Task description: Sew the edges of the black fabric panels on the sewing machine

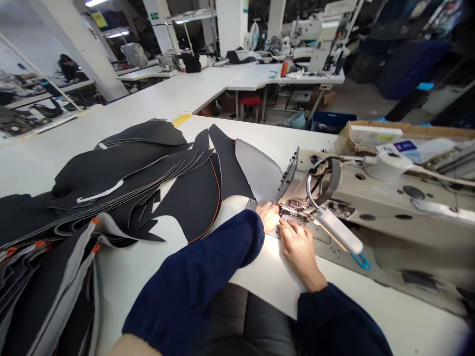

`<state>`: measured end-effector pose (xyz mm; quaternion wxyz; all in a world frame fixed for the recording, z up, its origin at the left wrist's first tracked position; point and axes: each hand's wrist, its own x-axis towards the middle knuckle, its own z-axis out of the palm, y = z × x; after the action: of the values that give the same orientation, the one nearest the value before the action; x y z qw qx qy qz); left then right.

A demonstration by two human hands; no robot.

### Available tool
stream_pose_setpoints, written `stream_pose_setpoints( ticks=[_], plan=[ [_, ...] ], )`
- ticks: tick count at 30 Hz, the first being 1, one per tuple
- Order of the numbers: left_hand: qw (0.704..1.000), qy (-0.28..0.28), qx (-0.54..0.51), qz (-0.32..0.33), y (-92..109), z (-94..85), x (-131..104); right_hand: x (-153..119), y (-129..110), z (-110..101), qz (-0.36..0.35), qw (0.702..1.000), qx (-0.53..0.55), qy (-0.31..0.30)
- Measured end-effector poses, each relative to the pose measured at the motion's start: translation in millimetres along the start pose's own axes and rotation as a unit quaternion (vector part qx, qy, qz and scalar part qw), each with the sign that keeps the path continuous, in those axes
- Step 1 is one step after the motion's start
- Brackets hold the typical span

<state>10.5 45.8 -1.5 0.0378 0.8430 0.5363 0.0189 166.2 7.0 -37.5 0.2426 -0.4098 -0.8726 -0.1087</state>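
Observation:
At the needle area of a beige sewing machine [334, 183], my left hand [267, 216] lies with fingers bent beside the presser foot. My right hand [299, 247] is just right of it, its fingers spread on the metal plate. A grey fabric piece [256, 165], joined to a black panel [228, 165], reaches the machine bed behind my left hand. Whatever lies under the fingertips is too small to make out. Another black panel with orange piping [200, 198] lies left of the machine. A small white lamp [339, 230] hangs over the plate.
Stacked black fabric pieces [122, 163] cover the table's left part. More pieces with grey backing [63, 296] hang at the lower left edge. A cardboard box [349, 136] and a white thread spool [388, 165] are behind the machine. A person [69, 68] sits far left.

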Motion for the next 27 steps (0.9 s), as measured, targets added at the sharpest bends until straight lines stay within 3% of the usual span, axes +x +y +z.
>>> stream_pose_setpoints(
  ticks=[16,22,27],
  plan=[
    [0.998,0.061,-0.01,0.022,-2,23.8,20,3,27,16,-0.075,0.996,0.0,0.044],
    [0.994,0.108,-0.011,0.033,-3,30.6,28,-1,39,24,-0.075,0.996,0.013,0.055],
    [0.997,0.061,-0.013,0.038,0,16.4,25,-2,45,31,-0.035,0.997,0.062,0.026]
  ],
)
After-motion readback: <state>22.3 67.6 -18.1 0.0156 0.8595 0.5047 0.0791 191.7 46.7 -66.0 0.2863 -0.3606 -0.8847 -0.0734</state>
